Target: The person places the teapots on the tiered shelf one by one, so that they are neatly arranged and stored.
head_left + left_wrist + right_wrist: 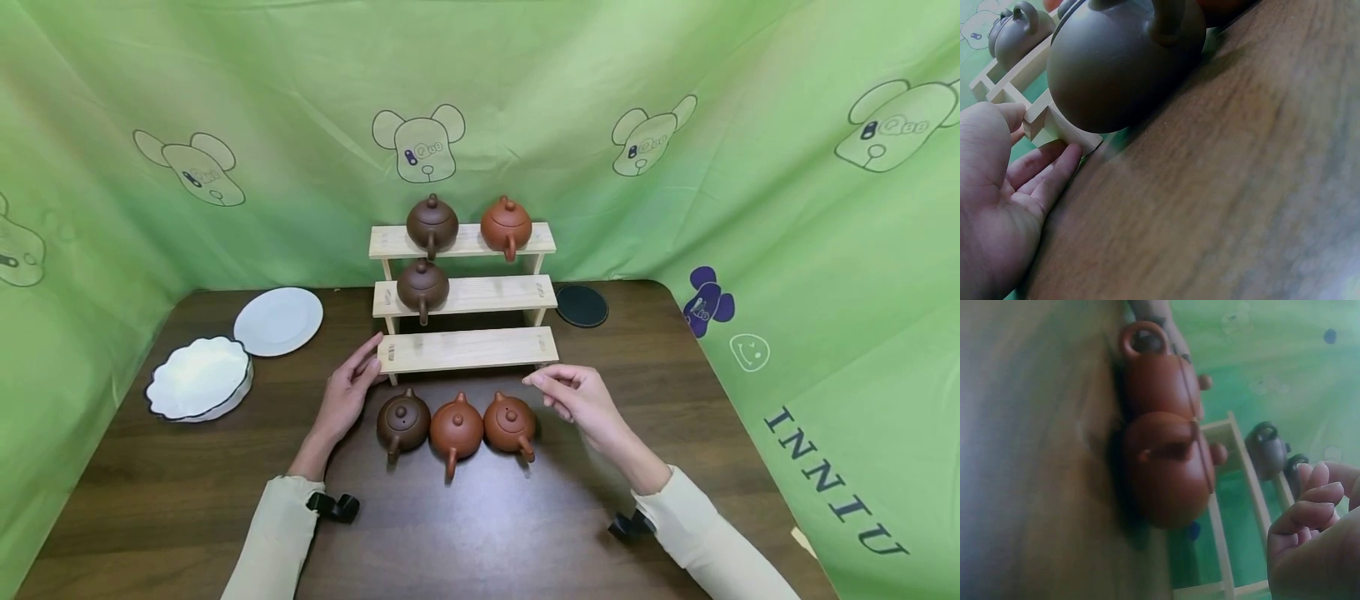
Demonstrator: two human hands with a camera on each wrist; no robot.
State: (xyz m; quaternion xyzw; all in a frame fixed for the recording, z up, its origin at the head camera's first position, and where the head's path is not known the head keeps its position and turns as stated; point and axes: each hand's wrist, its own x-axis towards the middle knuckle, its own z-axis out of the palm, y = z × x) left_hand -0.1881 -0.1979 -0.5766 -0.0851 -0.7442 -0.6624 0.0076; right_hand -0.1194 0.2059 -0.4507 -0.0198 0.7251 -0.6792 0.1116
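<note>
My left hand [347,392] touches the left end of the wooden three-step stand [468,350] with extended fingers. In the left wrist view, its thumb is beside the step's corner and its fingertips [1072,153] are at the stand's leg. My right hand [581,400] hovers near the stand's front right corner, fingers loosely bent, holding nothing. Before the stand a dark brown teapot [403,423], a reddish teapot [456,427] and another reddish teapot [510,423] sit in a row, handles toward me. The top step bears a dark teapot [432,223] and a reddish teapot [506,225]; the middle step, a dark teapot [423,287].
At the left stand a white scalloped bowl [201,379] and a flat white plate [279,322]. A round black coaster [582,306] lies right of the stand. Green printed cloth [300,125] hangs behind and beside the brown wooden table [450,542].
</note>
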